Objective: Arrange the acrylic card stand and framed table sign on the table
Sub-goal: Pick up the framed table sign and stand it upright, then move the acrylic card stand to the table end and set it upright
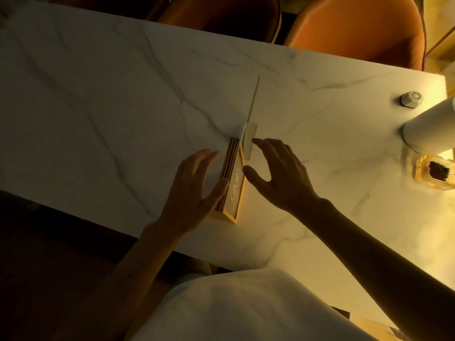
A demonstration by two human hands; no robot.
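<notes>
On the marble surface [123, 94], the gold-framed table sign [232, 185] stands on edge near the front rim, running from 6 toward 12 o'clock. The acrylic card stand [250, 134] sits just beyond it at 12 o'clock, its thin upright panel seen edge-on. The left hand [194, 190] is open, fingers spread, resting against the frame's 9 o'clock side. The right hand [283, 175] is open too, thumb by the frame's 3 o'clock side, fingertips near the stand's base
</notes>
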